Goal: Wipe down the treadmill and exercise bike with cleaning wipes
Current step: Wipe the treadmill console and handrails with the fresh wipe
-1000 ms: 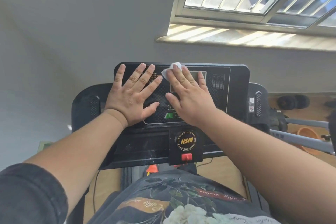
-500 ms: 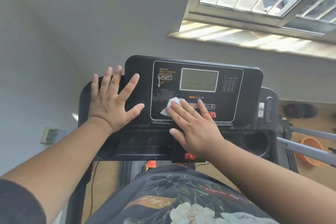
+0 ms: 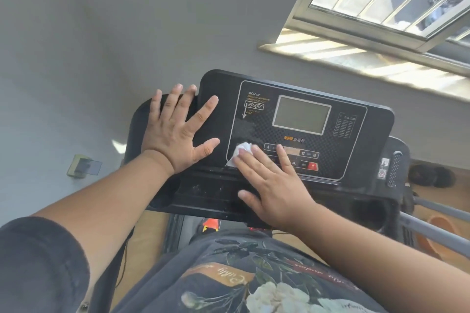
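Note:
The black treadmill console (image 3: 361, 134) fills the middle of the view, with a grey screen (image 3: 301, 114) and a row of buttons below it. My right hand (image 3: 274, 183) lies flat, fingers straight, and presses a crumpled white wipe (image 3: 240, 152) against the lower left corner of the control panel. Only the wipe's upper left part shows beyond my fingertips. My left hand (image 3: 178, 132) rests spread flat on the console's left side, fingers apart, holding nothing. A damp smear marks the panel above the wipe.
A grey wall stands behind the console, with a sunlit window (image 3: 396, 2) at the upper right. Dumbbells (image 3: 432, 175) and an orange bowl (image 3: 442, 226) lie on the wooden floor at right, beside a grey metal rail (image 3: 437, 231). A wall socket (image 3: 84, 166) is at left.
My right hand has dragged the wipe from the top of the panel down to its lower left corner. My left hand slid left off the panel onto the console's edge.

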